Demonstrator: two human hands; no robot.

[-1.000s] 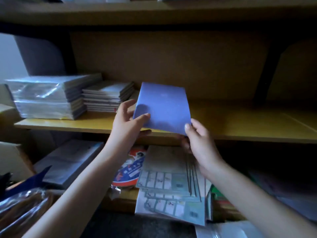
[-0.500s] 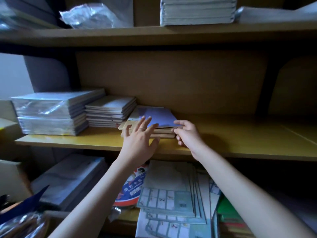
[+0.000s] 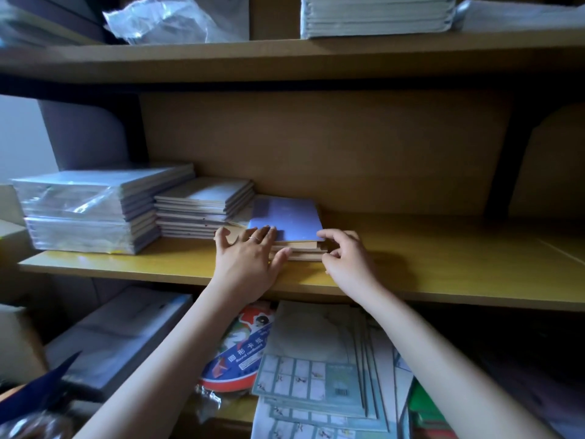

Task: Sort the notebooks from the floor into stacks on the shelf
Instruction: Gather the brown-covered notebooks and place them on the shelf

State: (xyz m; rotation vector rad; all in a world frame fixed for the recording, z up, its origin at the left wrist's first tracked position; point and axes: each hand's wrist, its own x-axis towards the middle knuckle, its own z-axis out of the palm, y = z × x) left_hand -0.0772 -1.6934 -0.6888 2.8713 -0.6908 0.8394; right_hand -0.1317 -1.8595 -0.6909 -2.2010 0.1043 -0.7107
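Blue notebook (image 3: 286,218) lies atop small stack (image 3: 297,250) on shelf (image 3: 443,264). Left hand (image 3: 245,258) flat, released; right hand (image 3: 346,256) loosely curled, grasping nothing. Squaring step; next, fetch another from floor.

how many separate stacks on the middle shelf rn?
3. Plastic-wrapped stack at the far left, tan-covered stack beside it, and the low stack topped by the blue notebook under both hands. The shelf's right end is dark; more could hide there.
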